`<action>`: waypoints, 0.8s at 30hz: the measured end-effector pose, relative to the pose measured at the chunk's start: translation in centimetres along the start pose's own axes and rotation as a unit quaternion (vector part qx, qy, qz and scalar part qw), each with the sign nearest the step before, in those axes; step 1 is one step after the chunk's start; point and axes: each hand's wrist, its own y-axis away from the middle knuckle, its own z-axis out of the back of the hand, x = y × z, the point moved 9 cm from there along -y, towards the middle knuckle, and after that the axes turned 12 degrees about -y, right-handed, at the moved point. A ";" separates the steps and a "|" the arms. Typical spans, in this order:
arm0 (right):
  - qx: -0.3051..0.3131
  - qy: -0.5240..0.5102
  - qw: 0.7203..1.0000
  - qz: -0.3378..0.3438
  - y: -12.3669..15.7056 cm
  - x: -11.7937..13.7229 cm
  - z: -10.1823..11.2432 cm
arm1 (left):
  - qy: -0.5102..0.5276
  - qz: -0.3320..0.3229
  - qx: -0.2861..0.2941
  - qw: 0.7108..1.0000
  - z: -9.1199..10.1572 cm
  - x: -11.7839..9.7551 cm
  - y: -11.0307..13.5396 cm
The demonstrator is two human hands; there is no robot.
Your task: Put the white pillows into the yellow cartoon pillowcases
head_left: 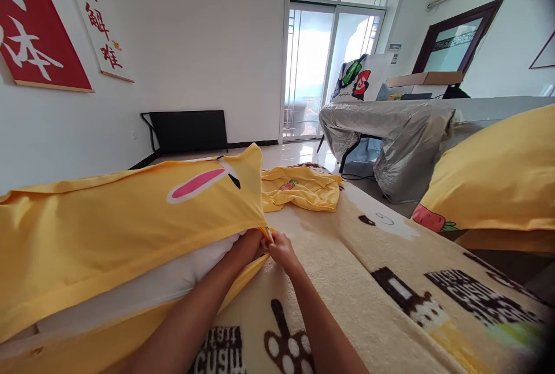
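A yellow pillowcase (130,218) with a pink rabbit-ear print lies across the left of the bed, with a white pillow (143,284) showing through its open edge. My left hand (248,245) is closed on the pillowcase's edge at its near corner. My right hand (281,248) pinches the same corner, apparently at a small zip pull (269,234). Both hands touch each other over the cream fleece blanket (368,281).
A second yellow pillowcase (301,187) lies crumpled further up the bed. A filled yellow pillow (498,177) with a carrot print sits at right. Beyond are a silver-covered table (390,125) holding boxes, a black bench (186,129) by the wall and glass balcony doors (323,67).
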 end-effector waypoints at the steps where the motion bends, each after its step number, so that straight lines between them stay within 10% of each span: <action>1: -0.005 0.019 1.000 0.004 0.0 0.3 0.1 | 0.007 -0.007 -0.004 1.000 0.1 -0.2 0.0; 10: -0.039 0.105 0.994 0.018 0.2 1.4 0.2 | 0.005 -0.045 -0.005 0.999 1.0 -1.1 -0.3; 24: -0.030 0.133 0.990 0.043 0.5 2.4 -0.2 | -0.157 0.145 0.007 0.977 -0.3 0.6 -0.1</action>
